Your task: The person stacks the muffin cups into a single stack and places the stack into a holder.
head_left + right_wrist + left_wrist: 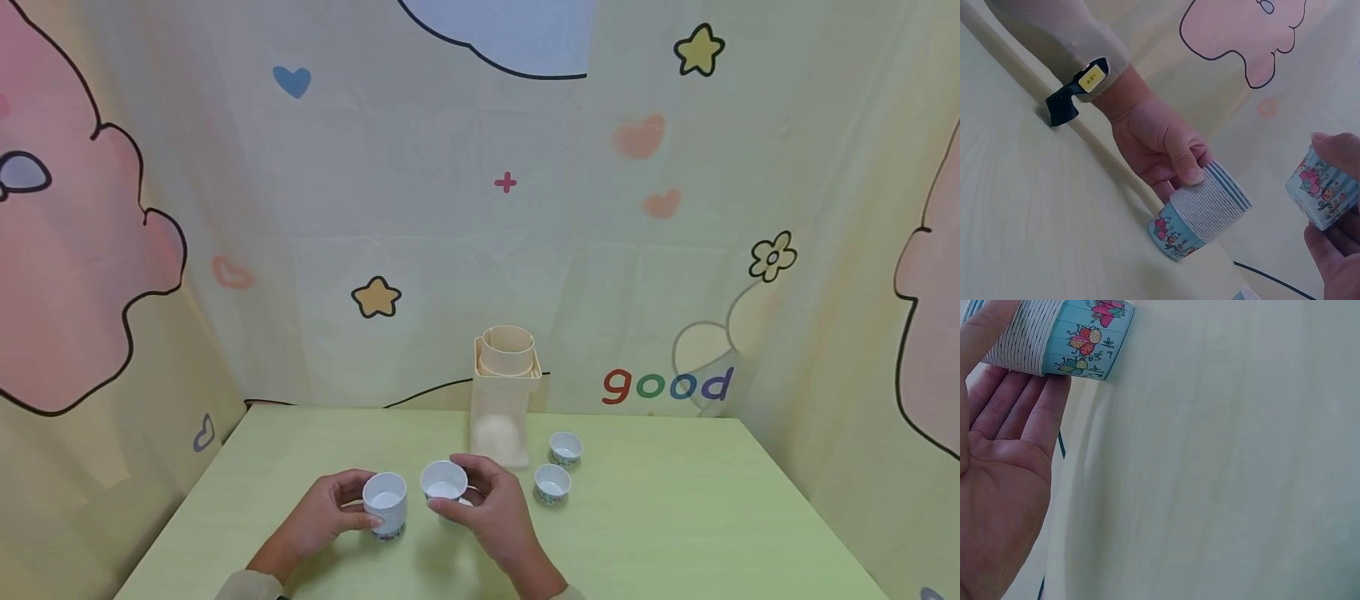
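Note:
My left hand [330, 510] grips a stack of nested paper cups [387, 510], thumb on the near side and fingers behind. The stack's many white rims and its blue lowest cup with printed flowers show in the right wrist view [1200, 212]. To its right, my right hand [497, 510] holds a paper cup [442, 481] between thumb and fingers, mouth up. Blue stripes and pink flowers mark this cup [1319, 187]. The two hands are close together, the cup apart from the stack. In the left wrist view, the stack [1082, 340] lies between thumb and straight fingers.
A beige cup dispenser [501, 408] with a round tube on top stands at the back of the table [660, 517]. Two small paper cups, one behind [566, 448] and one in front [552, 485], stand upright right of it. A printed curtain [450, 167] hangs behind.

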Action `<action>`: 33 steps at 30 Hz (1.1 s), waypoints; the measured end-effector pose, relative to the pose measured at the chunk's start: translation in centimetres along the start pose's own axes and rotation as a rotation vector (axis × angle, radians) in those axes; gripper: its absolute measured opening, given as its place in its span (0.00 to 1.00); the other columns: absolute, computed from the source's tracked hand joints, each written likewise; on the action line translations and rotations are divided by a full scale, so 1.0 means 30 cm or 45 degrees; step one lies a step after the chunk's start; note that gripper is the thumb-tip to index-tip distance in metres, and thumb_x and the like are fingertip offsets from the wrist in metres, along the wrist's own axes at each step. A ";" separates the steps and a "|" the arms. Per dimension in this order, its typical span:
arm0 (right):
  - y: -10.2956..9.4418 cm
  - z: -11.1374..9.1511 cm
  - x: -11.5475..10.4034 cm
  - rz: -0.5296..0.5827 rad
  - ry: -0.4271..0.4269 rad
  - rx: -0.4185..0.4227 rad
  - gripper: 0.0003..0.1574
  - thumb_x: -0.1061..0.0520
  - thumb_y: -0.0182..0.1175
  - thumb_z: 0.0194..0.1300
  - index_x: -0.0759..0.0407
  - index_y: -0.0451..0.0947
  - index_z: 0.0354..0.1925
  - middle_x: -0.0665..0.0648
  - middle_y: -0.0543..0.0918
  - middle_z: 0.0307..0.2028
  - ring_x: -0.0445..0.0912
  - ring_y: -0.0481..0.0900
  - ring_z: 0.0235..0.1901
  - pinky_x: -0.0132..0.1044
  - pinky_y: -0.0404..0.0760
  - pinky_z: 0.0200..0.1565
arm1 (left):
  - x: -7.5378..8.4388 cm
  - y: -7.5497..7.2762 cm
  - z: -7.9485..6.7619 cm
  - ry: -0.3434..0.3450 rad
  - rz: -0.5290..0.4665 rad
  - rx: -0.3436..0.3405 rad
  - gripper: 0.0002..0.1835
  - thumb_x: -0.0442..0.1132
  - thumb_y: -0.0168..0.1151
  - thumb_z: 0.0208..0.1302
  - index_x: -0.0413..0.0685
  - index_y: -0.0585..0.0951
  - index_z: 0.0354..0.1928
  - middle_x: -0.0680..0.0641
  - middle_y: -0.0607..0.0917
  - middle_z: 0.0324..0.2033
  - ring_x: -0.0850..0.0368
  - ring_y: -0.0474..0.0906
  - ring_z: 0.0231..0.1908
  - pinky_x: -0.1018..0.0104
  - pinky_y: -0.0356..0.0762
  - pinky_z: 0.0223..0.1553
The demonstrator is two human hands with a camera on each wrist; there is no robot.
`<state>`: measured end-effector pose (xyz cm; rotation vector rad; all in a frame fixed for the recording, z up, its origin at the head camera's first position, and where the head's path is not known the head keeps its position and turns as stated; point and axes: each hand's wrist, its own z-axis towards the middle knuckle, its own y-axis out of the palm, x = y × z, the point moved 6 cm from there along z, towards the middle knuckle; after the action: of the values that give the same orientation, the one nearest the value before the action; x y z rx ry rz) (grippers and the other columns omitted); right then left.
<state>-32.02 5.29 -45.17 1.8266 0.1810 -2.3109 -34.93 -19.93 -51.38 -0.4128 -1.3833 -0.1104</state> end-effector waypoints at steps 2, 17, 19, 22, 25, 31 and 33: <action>0.015 0.004 -0.003 -0.008 0.001 -0.008 0.39 0.63 0.81 0.50 0.70 0.77 0.59 0.66 0.85 0.53 0.47 0.84 0.49 0.27 0.85 0.51 | 0.000 -0.001 0.000 0.002 -0.004 -0.001 0.36 0.38 0.81 0.53 0.30 0.76 0.61 0.33 0.83 0.57 0.64 0.84 0.52 0.69 0.84 0.56; 0.101 0.038 0.013 -0.001 -0.029 -0.048 0.37 0.61 0.80 0.52 0.68 0.78 0.59 0.64 0.86 0.53 0.50 0.85 0.52 0.29 0.85 0.55 | 0.008 0.003 -0.007 0.022 -0.020 -0.010 0.35 0.37 0.80 0.54 0.30 0.76 0.62 0.33 0.82 0.57 0.66 0.84 0.52 0.69 0.84 0.56; 0.112 0.043 0.020 -0.012 -0.020 -0.043 0.37 0.60 0.80 0.52 0.68 0.78 0.59 0.63 0.86 0.53 0.50 0.85 0.53 0.30 0.85 0.55 | 0.007 0.004 -0.008 0.023 -0.026 -0.011 0.35 0.37 0.80 0.54 0.30 0.76 0.62 0.34 0.83 0.57 0.65 0.84 0.51 0.68 0.84 0.55; 0.129 0.050 0.030 -0.021 -0.011 -0.040 0.37 0.59 0.80 0.53 0.67 0.79 0.59 0.63 0.86 0.53 0.51 0.85 0.53 0.33 0.85 0.56 | 0.003 0.004 -0.009 0.024 -0.033 -0.008 0.35 0.36 0.79 0.54 0.30 0.76 0.62 0.36 0.84 0.56 0.65 0.84 0.51 0.68 0.85 0.55; 0.144 0.057 0.040 -0.021 0.002 -0.039 0.36 0.58 0.80 0.53 0.65 0.79 0.59 0.62 0.86 0.53 0.51 0.85 0.53 0.34 0.85 0.56 | 0.002 0.004 -0.008 0.031 -0.026 -0.003 0.34 0.36 0.79 0.55 0.30 0.76 0.61 0.37 0.84 0.55 0.65 0.84 0.51 0.69 0.84 0.55; 0.170 0.068 0.056 0.004 0.015 -0.028 0.35 0.59 0.80 0.53 0.63 0.80 0.58 0.61 0.86 0.53 0.51 0.85 0.53 0.34 0.85 0.55 | 0.006 0.001 -0.008 0.033 -0.001 0.001 0.34 0.37 0.80 0.54 0.31 0.77 0.61 0.35 0.84 0.55 0.65 0.85 0.51 0.69 0.84 0.56; 0.177 0.071 0.061 0.002 0.011 -0.022 0.35 0.59 0.80 0.53 0.62 0.81 0.58 0.60 0.87 0.53 0.52 0.85 0.54 0.35 0.85 0.56 | 0.006 0.000 -0.006 0.025 0.000 0.004 0.34 0.37 0.80 0.54 0.31 0.77 0.61 0.34 0.83 0.56 0.64 0.85 0.51 0.69 0.84 0.56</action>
<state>-33.27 -0.48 -46.33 1.8283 0.1996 -2.2933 -34.73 -19.97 -51.24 -0.4081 -1.3640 -0.1121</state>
